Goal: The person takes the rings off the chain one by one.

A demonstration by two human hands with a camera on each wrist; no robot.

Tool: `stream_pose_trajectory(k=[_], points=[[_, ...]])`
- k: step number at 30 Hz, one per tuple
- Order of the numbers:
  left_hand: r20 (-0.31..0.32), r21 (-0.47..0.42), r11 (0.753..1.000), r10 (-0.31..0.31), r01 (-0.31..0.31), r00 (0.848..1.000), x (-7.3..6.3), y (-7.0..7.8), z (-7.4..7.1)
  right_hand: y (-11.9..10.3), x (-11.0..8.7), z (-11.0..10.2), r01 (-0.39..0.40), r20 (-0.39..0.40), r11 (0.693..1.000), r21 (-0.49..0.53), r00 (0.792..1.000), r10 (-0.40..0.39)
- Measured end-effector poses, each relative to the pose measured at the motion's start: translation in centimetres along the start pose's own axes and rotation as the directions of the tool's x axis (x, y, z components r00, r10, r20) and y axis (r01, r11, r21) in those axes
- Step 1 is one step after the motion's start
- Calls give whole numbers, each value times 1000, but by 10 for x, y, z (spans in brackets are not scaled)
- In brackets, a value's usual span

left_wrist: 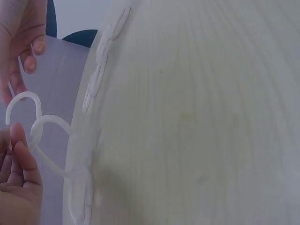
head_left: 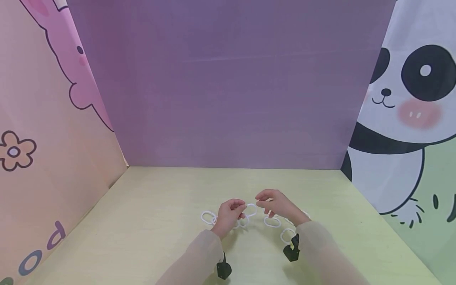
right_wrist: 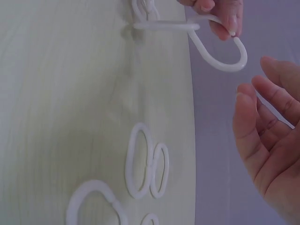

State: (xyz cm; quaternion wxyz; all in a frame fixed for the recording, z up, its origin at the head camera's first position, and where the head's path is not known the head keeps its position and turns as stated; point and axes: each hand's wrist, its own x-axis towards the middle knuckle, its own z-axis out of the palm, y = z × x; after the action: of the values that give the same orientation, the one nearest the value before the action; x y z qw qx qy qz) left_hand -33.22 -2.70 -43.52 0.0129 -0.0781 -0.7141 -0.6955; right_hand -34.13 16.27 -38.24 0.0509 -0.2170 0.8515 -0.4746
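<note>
Between its thumb and fingertips, my left hand (head_left: 228, 217) pinches a white plastic ring (right_wrist: 228, 68), raised off the table. A small gap shows in this ring beside the fingertips in the right wrist view. Looped through it is another white ring (right_wrist: 164, 26), part of a chain of linked rings (head_left: 208, 213) that trails down to the tabletop around the left hand. My right hand (head_left: 279, 204) hovers just right of the held ring, apart from it, its fingers loosely bent and holding nothing. Below the right hand lie several more white rings (head_left: 272, 226) on the table.
The pale wooden table (head_left: 153, 213) ends at a purple back panel (head_left: 231, 99). Printed walls stand on both sides, a pink one (head_left: 46, 158) at left and a panda one (head_left: 392, 166) at right. Black wrist devices (head_left: 224, 270) hang under both sleeves.
</note>
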Motion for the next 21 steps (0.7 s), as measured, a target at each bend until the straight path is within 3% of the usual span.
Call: stream_pose_trajectory(k=[21], points=[[-10,-7,1000,3,-3,1000,-1,1,-3,-4,8,23,0,37,1000,11,999,-1]])
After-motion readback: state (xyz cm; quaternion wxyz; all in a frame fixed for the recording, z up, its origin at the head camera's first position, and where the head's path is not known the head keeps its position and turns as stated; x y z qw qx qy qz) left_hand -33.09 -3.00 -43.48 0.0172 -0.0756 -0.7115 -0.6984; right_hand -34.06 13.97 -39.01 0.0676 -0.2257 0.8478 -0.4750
